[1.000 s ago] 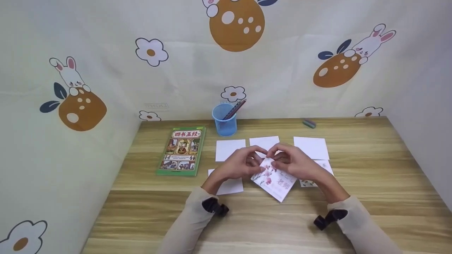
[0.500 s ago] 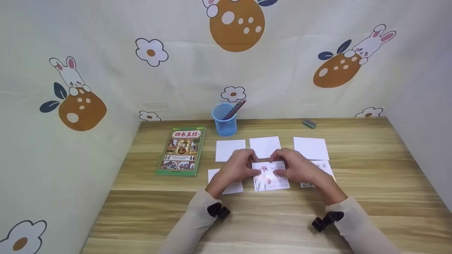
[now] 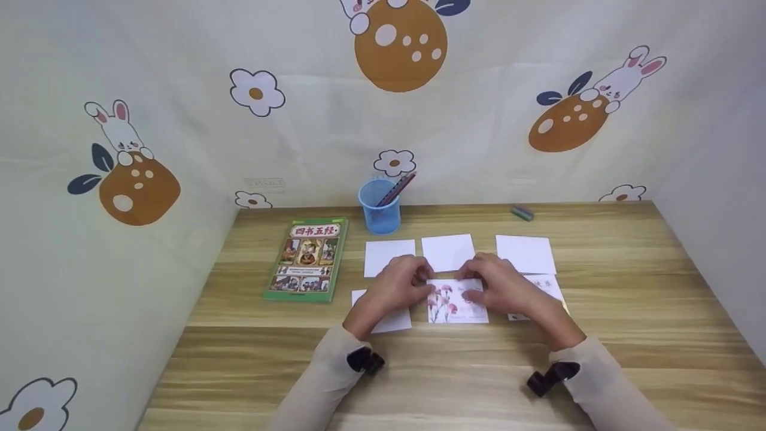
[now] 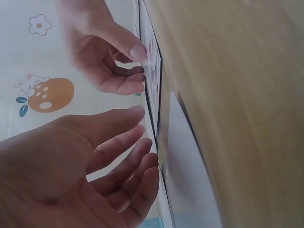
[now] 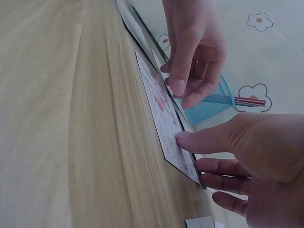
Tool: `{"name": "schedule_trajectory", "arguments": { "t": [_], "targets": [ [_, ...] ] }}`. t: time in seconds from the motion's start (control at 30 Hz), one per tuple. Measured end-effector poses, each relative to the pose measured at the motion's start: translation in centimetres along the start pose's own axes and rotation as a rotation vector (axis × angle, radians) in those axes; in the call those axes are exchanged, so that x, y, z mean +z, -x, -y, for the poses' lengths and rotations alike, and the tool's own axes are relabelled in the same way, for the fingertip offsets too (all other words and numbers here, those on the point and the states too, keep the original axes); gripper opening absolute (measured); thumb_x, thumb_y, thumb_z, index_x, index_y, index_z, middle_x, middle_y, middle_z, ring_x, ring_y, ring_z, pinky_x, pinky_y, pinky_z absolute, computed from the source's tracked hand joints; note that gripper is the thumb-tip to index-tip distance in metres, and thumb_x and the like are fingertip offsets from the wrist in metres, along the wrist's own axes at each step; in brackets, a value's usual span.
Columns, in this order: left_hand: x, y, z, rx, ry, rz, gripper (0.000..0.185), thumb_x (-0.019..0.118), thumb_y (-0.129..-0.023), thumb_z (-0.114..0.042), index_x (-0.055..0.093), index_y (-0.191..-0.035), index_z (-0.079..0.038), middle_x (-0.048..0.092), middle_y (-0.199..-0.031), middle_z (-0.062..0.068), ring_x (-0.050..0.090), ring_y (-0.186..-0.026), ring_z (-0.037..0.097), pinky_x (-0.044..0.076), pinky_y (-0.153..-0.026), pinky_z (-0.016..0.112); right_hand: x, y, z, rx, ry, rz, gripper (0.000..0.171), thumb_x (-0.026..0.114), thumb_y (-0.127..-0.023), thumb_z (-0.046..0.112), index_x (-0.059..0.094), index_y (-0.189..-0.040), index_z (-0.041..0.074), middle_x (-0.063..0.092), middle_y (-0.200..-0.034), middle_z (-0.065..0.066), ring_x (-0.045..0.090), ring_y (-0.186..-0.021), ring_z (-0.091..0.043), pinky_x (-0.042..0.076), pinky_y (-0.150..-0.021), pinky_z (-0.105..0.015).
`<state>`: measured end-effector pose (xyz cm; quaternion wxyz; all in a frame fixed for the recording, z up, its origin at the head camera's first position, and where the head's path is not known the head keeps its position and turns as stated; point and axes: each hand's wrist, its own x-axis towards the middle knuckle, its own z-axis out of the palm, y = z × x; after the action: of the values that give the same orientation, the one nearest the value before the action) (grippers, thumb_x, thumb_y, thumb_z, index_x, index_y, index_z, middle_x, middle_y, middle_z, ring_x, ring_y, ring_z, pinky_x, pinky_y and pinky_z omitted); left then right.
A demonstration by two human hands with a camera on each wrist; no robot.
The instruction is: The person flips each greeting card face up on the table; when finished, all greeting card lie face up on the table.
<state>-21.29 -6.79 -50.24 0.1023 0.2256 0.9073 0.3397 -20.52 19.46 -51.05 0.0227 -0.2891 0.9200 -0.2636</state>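
Note:
A square white card (image 3: 455, 313) printed with pink flowers lies face up on the table between both hands. My right hand (image 3: 507, 286) holds its right part, thumb on the printed face and fingers at the far edge. The left hand (image 3: 392, 290) is at the card's upper left corner, with fingers loosely bent and thumb close to the edge. In the left wrist view that hand (image 4: 102, 161) has nothing between thumb and fingers. Blank white cards (image 3: 447, 252) lie behind. One card (image 3: 398, 322) is partly hidden under the left forearm, and a printed card (image 3: 550, 287) under the right.
A green book (image 3: 306, 260) lies at the left. A blue mesh pen cup (image 3: 380, 215) with pencils stands at the back, near the patterned curtain. Two more blank cards (image 3: 389, 257) (image 3: 526, 252) flank the middle one. Small coloured sticks (image 3: 522, 213) lie at the back right.
The flower card was tilted up in both hands, then turned square and laid down between the other cards. Since then the left thumb has drawn back from its face to its edge.

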Motion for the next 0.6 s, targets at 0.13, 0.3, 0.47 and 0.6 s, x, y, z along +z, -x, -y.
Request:
{"name": "schedule_trajectory", "arguments": {
  "t": [0.13,0.3,0.47,0.6],
  "targets": [
    [-1.0,1.3,1.4,0.054,-0.019,0.023,0.021,0.081,-0.097,-0.018,0.078,-0.116,-0.009,0.074,-0.108,0.006,0.069,-0.1,0.02,0.059,-0.094,0.034,0.5,-0.3,0.8,-0.018,0.005,-0.029,0.024,0.083,-0.095,0.018,0.077,-0.118,0.012,0.073,-0.11,-0.003,0.069,-0.109,-0.025,0.054,-0.1,-0.052],
    [-2.5,3.6,3.4,0.147,-0.056,0.004,0.023,0.08,-0.096,-0.016,0.078,-0.116,-0.005,0.076,-0.108,0.012,0.07,-0.102,0.027,0.058,-0.097,0.042,1.7,-1.0,2.8,-0.078,-0.032,-0.064,0.021,0.077,-0.101,0.023,0.077,-0.12,0.013,0.073,-0.114,-0.001,0.068,-0.113,-0.021,0.057,-0.104,-0.048],
    [-3.8,5.8,4.2,0.112,-0.097,0.036,0.034,0.082,-0.096,-0.023,0.076,-0.125,-0.006,0.074,-0.115,0.012,0.069,-0.107,0.027,0.058,-0.101,0.045,3.3,-2.2,5.2,-0.165,-0.049,-0.03,0.019,0.075,-0.1,0.022,0.077,-0.117,0.014,0.073,-0.112,-0.002,0.066,-0.107,-0.019,0.058,-0.096,-0.043],
    [-4.6,6.8,4.0,0.018,-0.096,0.11,0.057,0.085,-0.095,-0.034,0.064,-0.144,-0.013,0.063,-0.135,0.01,0.063,-0.124,0.027,0.053,-0.114,0.049,4.3,-3.4,7.1,-0.19,-0.048,0.012,0.022,0.077,-0.099,0.023,0.076,-0.119,0.014,0.073,-0.115,-0.003,0.066,-0.108,-0.019,0.057,-0.097,-0.042]
  ]
}}
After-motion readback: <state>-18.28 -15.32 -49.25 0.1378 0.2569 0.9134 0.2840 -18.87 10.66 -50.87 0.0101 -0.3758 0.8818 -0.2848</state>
